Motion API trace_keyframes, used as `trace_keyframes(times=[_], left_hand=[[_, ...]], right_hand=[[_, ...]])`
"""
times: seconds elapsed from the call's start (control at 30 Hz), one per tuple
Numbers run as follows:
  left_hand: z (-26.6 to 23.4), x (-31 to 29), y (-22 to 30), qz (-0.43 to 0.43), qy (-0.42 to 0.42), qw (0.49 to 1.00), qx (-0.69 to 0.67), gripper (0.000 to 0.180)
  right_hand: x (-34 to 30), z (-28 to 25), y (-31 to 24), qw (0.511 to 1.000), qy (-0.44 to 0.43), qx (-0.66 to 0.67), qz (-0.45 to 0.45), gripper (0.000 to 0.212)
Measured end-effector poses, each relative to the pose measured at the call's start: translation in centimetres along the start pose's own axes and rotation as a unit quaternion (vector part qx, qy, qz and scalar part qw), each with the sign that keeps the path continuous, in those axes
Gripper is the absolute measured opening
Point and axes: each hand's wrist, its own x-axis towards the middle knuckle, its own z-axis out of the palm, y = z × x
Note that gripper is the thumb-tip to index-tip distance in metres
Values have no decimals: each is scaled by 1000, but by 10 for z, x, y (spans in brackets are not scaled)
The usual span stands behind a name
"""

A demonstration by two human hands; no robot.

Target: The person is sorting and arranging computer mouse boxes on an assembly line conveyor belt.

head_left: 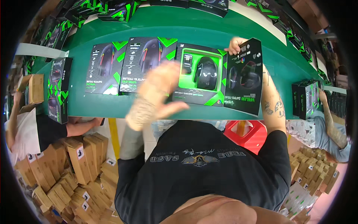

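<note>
An open mouse box (pixel 199 98) lies on the green table in front of me. In its bright green tray sit a black gaming mouse (pixel 207 73) and a small dark piece (pixel 187 64) beside it. The printed cover flap (pixel 244 80) is swung out to the right. My right hand (pixel 235 45) grips this flap by its far left corner, with the forearm passing behind it. My left hand (pixel 160 84) is blurred by motion over the box's left edge, thumb spread from the fingers, with nothing visible in it. Two closed mouse boxes, one in the middle (pixel 143 56) and one further left (pixel 105 69), lie alongside.
Stacked mouse boxes stand at the left (pixel 57 89) and right (pixel 305 99) table ends. More line the far edge. Co-workers' arms (pixel 84 128) show on both sides. Brown cartons (pixel 87 156) pile on the floor, and a red plastic stool (pixel 248 138) stands below the table.
</note>
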Motion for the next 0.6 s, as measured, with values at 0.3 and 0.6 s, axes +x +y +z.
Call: trace_keyframes(times=[0.3,0.6], left_hand=[[-48,-87,-66,-203,-35,948,244,94],[-36,-81,-68,-197,90,945,244,87]], right_hand=[[27,30,4,992,74,-95,41,12],[70,111,-38,874,72,-480,13,49]])
